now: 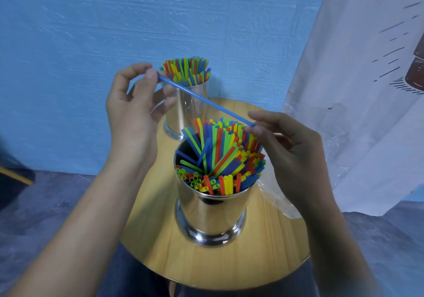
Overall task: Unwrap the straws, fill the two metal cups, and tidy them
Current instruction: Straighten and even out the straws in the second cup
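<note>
Left hand (130,108) and right hand (291,145) pinch a blue straw (206,100) by its ends above the near cup (211,214); crowded straws could deflect it onto the desk (263,250).

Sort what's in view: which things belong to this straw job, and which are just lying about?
Job: blue straw pinched between left hand and right hand; near metal cup and far metal cup, both holding coloured straws; clear plastic wrap on the round table.
Lying about: white printed cloth at right; dark object at left edge.
</note>
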Action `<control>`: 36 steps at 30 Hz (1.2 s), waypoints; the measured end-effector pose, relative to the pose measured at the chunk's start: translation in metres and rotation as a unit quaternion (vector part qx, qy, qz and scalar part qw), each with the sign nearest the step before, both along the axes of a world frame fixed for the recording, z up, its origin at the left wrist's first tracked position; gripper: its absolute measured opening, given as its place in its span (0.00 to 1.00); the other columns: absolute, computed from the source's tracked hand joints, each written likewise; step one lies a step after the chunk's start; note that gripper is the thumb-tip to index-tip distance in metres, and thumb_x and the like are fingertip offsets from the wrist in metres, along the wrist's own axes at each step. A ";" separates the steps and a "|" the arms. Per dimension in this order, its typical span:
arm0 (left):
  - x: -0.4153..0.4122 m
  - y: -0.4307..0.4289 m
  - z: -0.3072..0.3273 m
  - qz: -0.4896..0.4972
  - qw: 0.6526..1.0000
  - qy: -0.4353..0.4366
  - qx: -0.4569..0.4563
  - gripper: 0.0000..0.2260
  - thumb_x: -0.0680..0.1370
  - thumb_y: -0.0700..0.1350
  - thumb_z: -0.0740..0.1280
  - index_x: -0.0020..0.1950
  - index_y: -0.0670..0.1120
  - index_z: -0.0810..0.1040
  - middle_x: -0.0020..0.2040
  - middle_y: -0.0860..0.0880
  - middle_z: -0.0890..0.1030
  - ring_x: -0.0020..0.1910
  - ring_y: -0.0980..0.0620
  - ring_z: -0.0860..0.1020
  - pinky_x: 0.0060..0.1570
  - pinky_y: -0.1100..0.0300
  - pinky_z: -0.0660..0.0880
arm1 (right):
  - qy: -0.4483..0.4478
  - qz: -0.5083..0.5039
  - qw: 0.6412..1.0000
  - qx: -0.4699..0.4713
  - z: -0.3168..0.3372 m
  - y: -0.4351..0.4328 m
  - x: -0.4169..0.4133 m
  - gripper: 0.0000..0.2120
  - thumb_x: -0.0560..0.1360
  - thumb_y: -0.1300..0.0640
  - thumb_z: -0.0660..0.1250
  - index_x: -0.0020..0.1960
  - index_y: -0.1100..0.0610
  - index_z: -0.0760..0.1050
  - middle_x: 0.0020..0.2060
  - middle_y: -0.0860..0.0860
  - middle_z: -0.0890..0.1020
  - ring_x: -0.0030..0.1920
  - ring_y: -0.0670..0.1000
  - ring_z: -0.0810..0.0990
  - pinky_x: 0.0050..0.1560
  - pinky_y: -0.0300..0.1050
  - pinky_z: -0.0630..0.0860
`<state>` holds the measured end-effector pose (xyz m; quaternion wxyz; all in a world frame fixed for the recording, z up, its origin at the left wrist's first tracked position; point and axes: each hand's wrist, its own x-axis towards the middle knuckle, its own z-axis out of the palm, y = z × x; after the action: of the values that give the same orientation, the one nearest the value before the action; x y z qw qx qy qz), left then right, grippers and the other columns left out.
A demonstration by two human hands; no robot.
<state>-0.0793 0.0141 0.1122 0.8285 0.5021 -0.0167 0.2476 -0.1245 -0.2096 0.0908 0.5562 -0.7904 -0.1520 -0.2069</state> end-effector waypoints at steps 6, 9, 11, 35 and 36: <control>0.004 -0.001 -0.010 0.009 0.979 0.053 0.195 0.04 0.81 0.42 0.70 0.47 0.50 0.79 0.39 0.54 0.84 0.43 0.56 0.82 0.44 0.62 0.77 | 0.002 0.010 0.992 0.124 0.006 -0.003 -0.003 0.08 0.78 0.62 0.71 0.51 0.49 0.82 0.42 0.48 0.87 0.48 0.48 0.86 0.50 0.41 0.81; 0.004 -0.003 -0.014 -0.040 0.950 0.069 0.301 0.03 0.80 0.43 0.72 0.46 0.49 0.81 0.39 0.51 0.83 0.41 0.60 0.81 0.45 0.65 0.76 | 0.008 0.026 0.975 0.222 0.009 -0.005 -0.005 0.05 0.75 0.57 0.71 0.50 0.52 0.83 0.41 0.51 0.86 0.45 0.52 0.84 0.50 0.46 0.81; 0.004 -0.003 -0.015 -0.083 0.927 0.079 0.356 0.03 0.79 0.45 0.72 0.47 0.47 0.82 0.40 0.51 0.83 0.40 0.60 0.81 0.47 0.65 0.76 | 0.007 0.020 0.963 0.267 0.012 -0.007 -0.005 0.07 0.75 0.55 0.69 0.52 0.55 0.82 0.41 0.50 0.85 0.44 0.51 0.82 0.50 0.46 0.80; 0.017 -0.015 0.003 -0.110 0.932 0.035 0.345 0.04 0.80 0.44 0.71 0.46 0.49 0.83 0.41 0.55 0.83 0.40 0.58 0.78 0.41 0.66 0.73 | -0.023 -0.017 0.996 -0.088 -0.004 -0.001 0.002 0.07 0.81 0.47 0.65 0.52 0.44 0.82 0.51 0.36 0.84 0.58 0.45 0.82 0.54 0.52 0.82; 0.017 -0.014 0.004 -0.089 0.949 0.023 0.302 0.04 0.81 0.43 0.70 0.46 0.49 0.83 0.39 0.56 0.82 0.39 0.57 0.78 0.39 0.66 0.73 | -0.017 -0.005 0.995 -0.094 -0.005 -0.001 0.002 0.09 0.81 0.46 0.64 0.52 0.46 0.83 0.53 0.36 0.83 0.60 0.45 0.81 0.55 0.52 0.81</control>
<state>-0.0623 0.0005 0.1164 0.6567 0.7309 -0.1166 0.1444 -0.1225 -0.2101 0.0861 0.4754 -0.8363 -0.1764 -0.2082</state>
